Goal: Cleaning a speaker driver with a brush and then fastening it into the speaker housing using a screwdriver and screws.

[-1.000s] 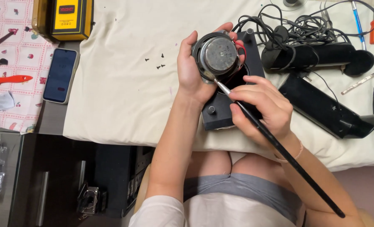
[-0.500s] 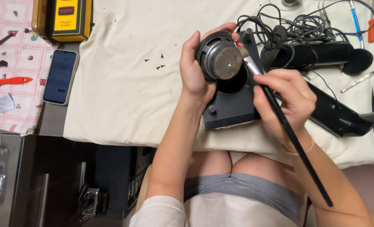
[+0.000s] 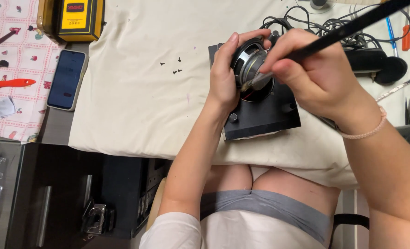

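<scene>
A cream cloth (image 3: 136, 106) covers the table, and on it lies a black square panel (image 3: 265, 115) with a round opening, open cloth to its left. Just above that opening the left hand (image 3: 223, 78) wraps its curled fingers around a round speaker driver (image 3: 247, 62). The right hand (image 3: 315, 74), nearer to the tangled cables (image 3: 306, 25), pinches a long black brush (image 3: 348, 28) slanting up-right, bristles touching the driver's right side.

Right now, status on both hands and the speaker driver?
Left hand gripping round speaker driver above black panel. Right hand holding long brush, bristles on driver. Loose screws lie apart on cloth.
</scene>
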